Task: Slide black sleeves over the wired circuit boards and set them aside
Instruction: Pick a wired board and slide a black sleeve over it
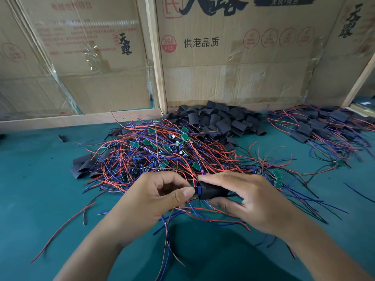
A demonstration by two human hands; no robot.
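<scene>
The right hand (pixel 249 201) holds a black sleeve (pixel 213 190) between forefinger on top and curled fingers beneath, its open end facing left. The left hand (pixel 154 197) pinches a board (pixel 197 190) by thumb and forefinger at the sleeve's mouth; only a sliver of blue and black shows there. Both forearms reach in from below, wrists level, just above the green mat (pixel 30 179).

Right behind the hands lies a tangle of red, blue and black wires (pixel 162 155) with small green boards among them. Beyond it, against the wall, sits a heap of loose sleeves (pixel 219 118). Off to the right, sleeved boards (pixel 324 126) lie with wires trailing. A few flat sleeves (pixel 83 166) rest at the tangle's left edge.

Cardboard (pixel 233 78) backs the bench, printed "供港品质" and "360 FCS" in a red circle.
</scene>
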